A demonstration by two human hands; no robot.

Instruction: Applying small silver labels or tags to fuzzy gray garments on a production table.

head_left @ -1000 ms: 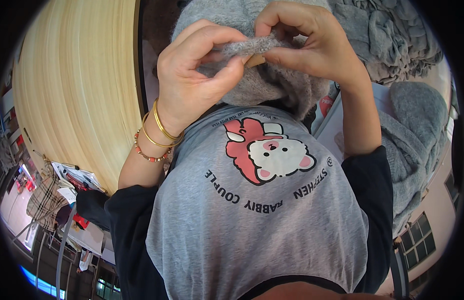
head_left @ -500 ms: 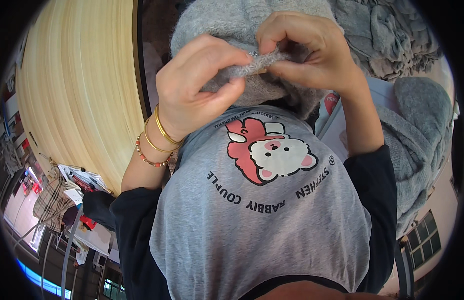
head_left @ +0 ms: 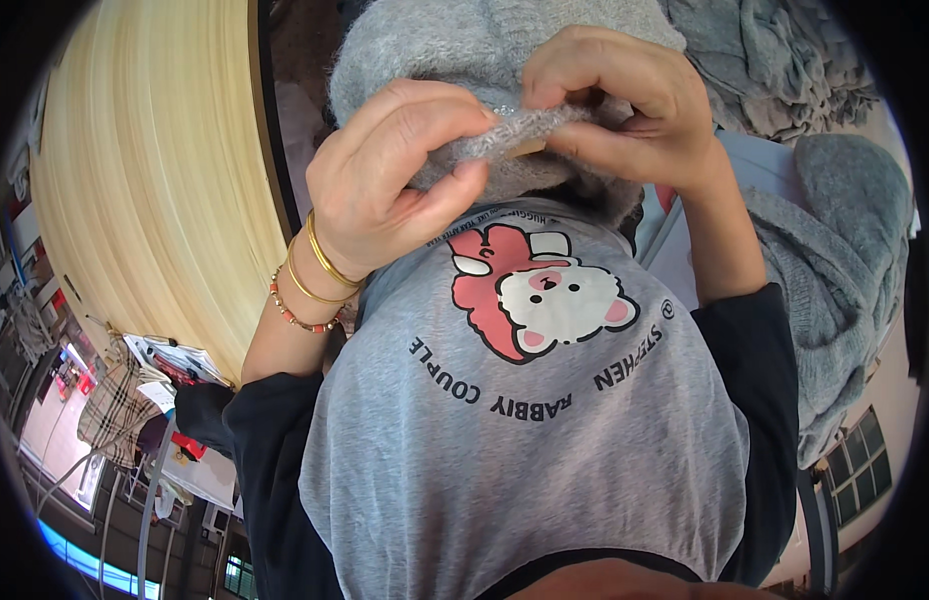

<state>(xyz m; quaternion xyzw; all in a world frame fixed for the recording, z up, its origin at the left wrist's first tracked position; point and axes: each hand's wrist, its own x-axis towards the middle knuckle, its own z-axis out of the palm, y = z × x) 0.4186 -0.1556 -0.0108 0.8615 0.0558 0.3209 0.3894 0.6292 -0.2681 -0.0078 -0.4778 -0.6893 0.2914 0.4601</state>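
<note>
A fuzzy grey knitted garment [head_left: 515, 45] lies bunched across my lap, above the printed front of my shirt. One edge of it is raised between my two hands. My left hand [head_left: 395, 170], with gold bangles at the wrist, pinches this edge between thumb and fingers. My right hand [head_left: 630, 105] grips the same edge a short way to the right, its fingers curled and the thumb below. Small shiny beads or stones [head_left: 504, 111] show along the top of the raised edge. A small pale tag-like patch [head_left: 528, 148] peeks out under it.
A pale wood-grain table [head_left: 145, 180] with a dark edge stands at my left. More grey knitwear is heaped at the far right [head_left: 775, 65] and at my right side [head_left: 835, 270], beside a light surface [head_left: 685, 245]. Papers [head_left: 175, 358] lie beyond the table's near end.
The pinched edge is spread slightly wider, with my right hand a little further right. More of the pale patch below it shows. The whole view has shifted slightly.
</note>
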